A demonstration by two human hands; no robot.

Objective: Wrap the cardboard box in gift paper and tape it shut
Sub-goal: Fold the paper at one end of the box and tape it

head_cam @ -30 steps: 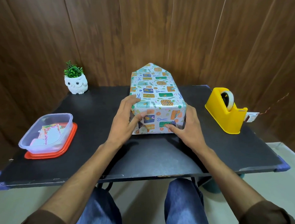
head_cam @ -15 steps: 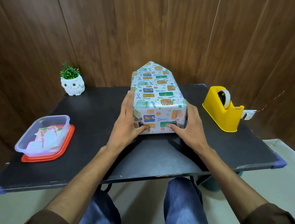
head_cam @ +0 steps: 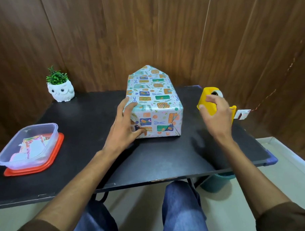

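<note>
Nearest to me: both knees in blue jeans (head_cam: 182,210) under the table's front edge, brown sleeves at the bottom corners. A teal bin (head_cam: 215,182) shows below the table on the right.

Black table (head_cam: 167,158), worn along the near edge.

Left hand (head_cam: 124,127): laid against the near left corner of the wrapped box (head_cam: 154,104). Fingers fairly straight, running along the left side up to the top edge. Thumb pressed low on the end face, on the folded paper. It presses rather than clasps.

Right hand (head_cam: 216,116): off the box, raised to its right, a clear gap between them. Fingers loosely spread and a little curled, nothing in them. Slightly blurred. It covers part of the yellow tape dispenser (head_cam: 206,92); I cannot tell whether it touches it.

The box sits mid-table, flat on its base. Long axis runs straight away from me, one short end facing me. Near end is folded in, with diagonal creases on its right half. At the far end the paper stands up in a triangular peak.

Left of the box, well apart: clear plastic container (head_cam: 49,137) holding paper scraps, resting on a red lid (head_cam: 53,154).

The dispenser has a tape tab (head_cam: 241,115) sticking out on its right.

Far left corner: white owl planter (head_cam: 61,91) with a green plant. Behind everything, a wood-panelled wall (head_cam: 144,28).
</note>
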